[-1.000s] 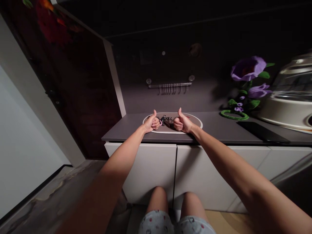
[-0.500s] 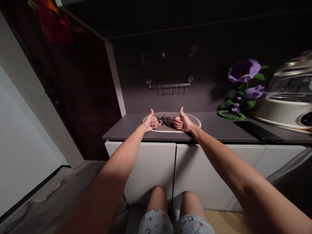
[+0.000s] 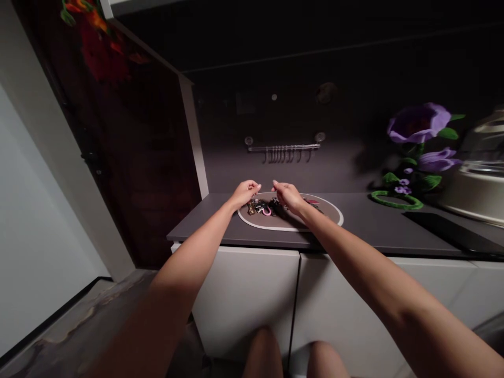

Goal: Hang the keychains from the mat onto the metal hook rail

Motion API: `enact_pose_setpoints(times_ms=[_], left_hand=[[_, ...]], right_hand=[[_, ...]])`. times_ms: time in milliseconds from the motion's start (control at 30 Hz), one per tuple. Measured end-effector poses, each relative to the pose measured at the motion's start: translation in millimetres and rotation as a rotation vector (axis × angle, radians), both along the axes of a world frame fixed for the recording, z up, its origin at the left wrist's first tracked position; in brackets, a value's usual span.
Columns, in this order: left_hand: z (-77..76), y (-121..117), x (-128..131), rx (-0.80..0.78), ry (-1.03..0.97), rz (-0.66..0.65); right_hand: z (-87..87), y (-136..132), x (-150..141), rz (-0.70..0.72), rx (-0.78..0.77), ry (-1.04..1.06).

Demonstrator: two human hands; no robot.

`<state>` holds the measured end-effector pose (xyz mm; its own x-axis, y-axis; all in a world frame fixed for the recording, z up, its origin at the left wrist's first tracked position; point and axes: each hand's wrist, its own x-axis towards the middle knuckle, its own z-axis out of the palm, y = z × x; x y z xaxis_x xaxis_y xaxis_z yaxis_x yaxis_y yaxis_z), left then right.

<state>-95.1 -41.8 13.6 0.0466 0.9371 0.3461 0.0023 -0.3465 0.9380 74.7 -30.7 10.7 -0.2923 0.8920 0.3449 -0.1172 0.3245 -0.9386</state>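
My left hand [image 3: 246,193] hovers over the left part of an oval mat [image 3: 275,226] with a pale rim, its fingers loosely bent and apart, with nothing seen in them. Facing it across a small gap is my right hand [image 3: 289,195], also loosely curled and seemingly holding nothing. Beneath and between them lies a cluster of small dark and shiny pieces [image 3: 261,205], perhaps keys and charms. A pink hooked piece [image 3: 267,211] stands out among them. Right of my right hand, a small red flat piece [image 3: 313,201] shows; my hand and wrist partly hide the pile.
The mat sits on a grey countertop [image 3: 212,223] above white cabinets [image 3: 248,294]. On the wall behind is a clear rail with hooks [image 3: 283,148]. To the right stand purple craft flowers [image 3: 419,126], a dark flat slab [image 3: 452,233] and a cream appliance [image 3: 476,191].
Both hands have gone from fists with raised thumbs to looser, unfolded fingers and turned toward each other. More of the small pieces now shows. The camera view has shifted slightly.
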Motion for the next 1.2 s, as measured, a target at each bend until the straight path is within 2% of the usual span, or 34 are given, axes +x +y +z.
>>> enact_pose_setpoints(times_ms=[133, 233, 333, 433, 633, 767, 867, 1033, 1200], left_hand=[[-2.5, 12, -5, 0.146, 0.15, 0.102], [-10.6, 21, -9, 0.228, 0.265, 0.14], [-20.1, 27, -15, 0.257, 0.286, 0.152], [-26.6, 30, -22, 0.261, 0.322, 0.123], [-30.5, 32, -32, 0.348, 0.675, 0.1], [-33.0, 32, -32, 0.463, 1.029, 0.109], [-35.4, 33, -32, 0.537, 1.189, 0.133], [-37.6, 36, -32, 0.564, 1.254, 0.177], [-37.4, 37, -32, 0.549, 1.208, 0.189]], right_hand=[[-0.9, 21, -16, -0.109, 0.117, -0.054], [-6.3, 36, -22, -0.157, 0.186, -0.071], [-14.9, 47, -22, -0.173, 0.267, -0.143], [-22.4, 50, -19, -0.172, 0.378, -0.306], [-25.6, 50, -15, -0.175, 0.583, -0.634], [-26.5, 52, -15, -0.193, 0.619, -0.766], [-27.6, 53, -15, -0.206, 0.612, -0.801], [-27.8, 52, -16, -0.23, 0.579, -0.825], [-27.3, 51, -17, -0.229, 0.572, -0.822]])
